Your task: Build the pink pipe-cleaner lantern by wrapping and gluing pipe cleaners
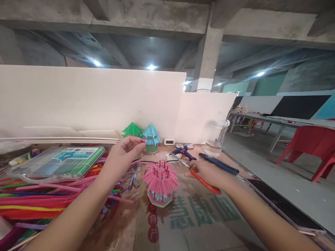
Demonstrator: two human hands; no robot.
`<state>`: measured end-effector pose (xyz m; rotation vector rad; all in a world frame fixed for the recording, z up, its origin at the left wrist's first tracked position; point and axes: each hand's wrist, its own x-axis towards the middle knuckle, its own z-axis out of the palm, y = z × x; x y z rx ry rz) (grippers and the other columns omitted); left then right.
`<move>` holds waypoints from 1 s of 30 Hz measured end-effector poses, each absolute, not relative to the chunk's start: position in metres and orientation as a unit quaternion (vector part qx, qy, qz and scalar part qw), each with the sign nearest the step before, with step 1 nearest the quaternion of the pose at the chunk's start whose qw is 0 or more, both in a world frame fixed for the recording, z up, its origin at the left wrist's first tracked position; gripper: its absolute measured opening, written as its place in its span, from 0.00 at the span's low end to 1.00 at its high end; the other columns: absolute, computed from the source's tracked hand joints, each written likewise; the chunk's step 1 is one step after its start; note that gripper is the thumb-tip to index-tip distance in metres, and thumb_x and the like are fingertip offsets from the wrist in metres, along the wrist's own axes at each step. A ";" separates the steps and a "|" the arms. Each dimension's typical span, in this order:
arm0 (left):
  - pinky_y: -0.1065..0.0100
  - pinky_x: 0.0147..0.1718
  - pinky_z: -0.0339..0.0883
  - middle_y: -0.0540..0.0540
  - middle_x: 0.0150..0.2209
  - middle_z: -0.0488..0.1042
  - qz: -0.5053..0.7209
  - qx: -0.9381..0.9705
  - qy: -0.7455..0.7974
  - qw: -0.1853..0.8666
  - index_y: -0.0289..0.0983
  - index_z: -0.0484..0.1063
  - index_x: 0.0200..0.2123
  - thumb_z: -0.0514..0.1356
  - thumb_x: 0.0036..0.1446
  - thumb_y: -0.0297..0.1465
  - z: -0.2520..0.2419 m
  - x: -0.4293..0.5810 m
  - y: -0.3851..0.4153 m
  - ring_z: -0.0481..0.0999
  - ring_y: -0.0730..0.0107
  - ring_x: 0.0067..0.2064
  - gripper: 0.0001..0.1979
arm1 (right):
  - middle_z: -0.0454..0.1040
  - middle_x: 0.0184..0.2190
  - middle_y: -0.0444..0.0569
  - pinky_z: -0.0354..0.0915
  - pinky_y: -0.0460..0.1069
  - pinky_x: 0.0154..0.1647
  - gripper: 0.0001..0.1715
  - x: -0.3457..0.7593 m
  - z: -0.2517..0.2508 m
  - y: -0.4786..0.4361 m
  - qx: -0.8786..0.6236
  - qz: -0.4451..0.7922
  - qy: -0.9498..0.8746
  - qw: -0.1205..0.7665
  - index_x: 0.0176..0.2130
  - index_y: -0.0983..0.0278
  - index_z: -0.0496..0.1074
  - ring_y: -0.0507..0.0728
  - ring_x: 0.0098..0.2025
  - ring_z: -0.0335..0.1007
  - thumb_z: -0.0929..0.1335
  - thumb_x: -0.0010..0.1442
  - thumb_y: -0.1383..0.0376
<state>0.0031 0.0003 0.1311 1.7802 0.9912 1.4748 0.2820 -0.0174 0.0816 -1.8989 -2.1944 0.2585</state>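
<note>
My left hand (125, 150) is raised above the table with its fingertips pinched on a small pink piece that I can barely make out. My right hand (209, 173) is closed around red-handled scissors (206, 183) low over the cardboard. Between my hands stands a pink tiered model (160, 183) made of short pink sticks on a pale base. A pink pipe cleaner (141, 162) runs from near my left hand toward the model.
A heap of coloured pipe cleaners (39, 200) and a clear pen case (57, 164) lie at left. Green (132, 129) and blue (151, 136) tiered models stand by the white board. A glue gun (183, 151), glass jar (216, 139), blue pliers (218, 164), dark phone (282, 204) and red chairs (311, 146) are at right.
</note>
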 end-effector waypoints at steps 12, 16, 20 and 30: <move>0.66 0.36 0.67 0.50 0.25 0.74 0.518 0.694 0.402 0.299 0.39 0.76 0.32 0.59 0.48 0.40 0.131 0.006 0.000 0.74 0.64 0.33 0.12 | 0.80 0.39 0.54 0.62 0.50 0.36 0.15 0.283 0.051 -0.006 -0.643 0.115 -0.753 0.085 0.43 0.61 0.76 0.64 0.41 0.75 0.70 0.55 0.60; 0.66 0.39 0.69 0.47 0.34 0.79 0.503 0.679 0.434 0.313 0.38 0.78 0.34 0.63 0.45 0.43 0.131 0.008 0.000 0.76 0.61 0.38 0.17 | 0.79 0.37 0.56 0.63 0.51 0.37 0.16 0.300 0.055 0.020 -0.663 0.101 -0.724 0.160 0.41 0.66 0.75 0.63 0.39 0.75 0.66 0.60 0.57; 0.63 0.37 0.69 0.44 0.34 0.79 0.474 0.687 0.454 0.311 0.36 0.78 0.38 0.63 0.45 0.46 0.127 0.008 0.002 0.77 0.58 0.38 0.22 | 0.75 0.49 0.63 0.65 0.54 0.45 0.29 0.314 0.046 0.062 -0.680 0.094 -0.683 0.249 0.53 0.70 0.70 0.68 0.50 0.72 0.69 0.56 0.57; 0.64 0.37 0.68 0.44 0.36 0.78 0.437 0.719 0.446 0.305 0.35 0.77 0.42 0.60 0.50 0.45 0.121 0.004 0.003 0.75 0.60 0.38 0.22 | 0.78 0.39 0.50 0.69 0.55 0.47 0.11 0.309 0.010 0.122 -0.653 0.195 -0.654 0.329 0.41 0.68 0.74 0.58 0.42 0.75 0.71 0.60 0.63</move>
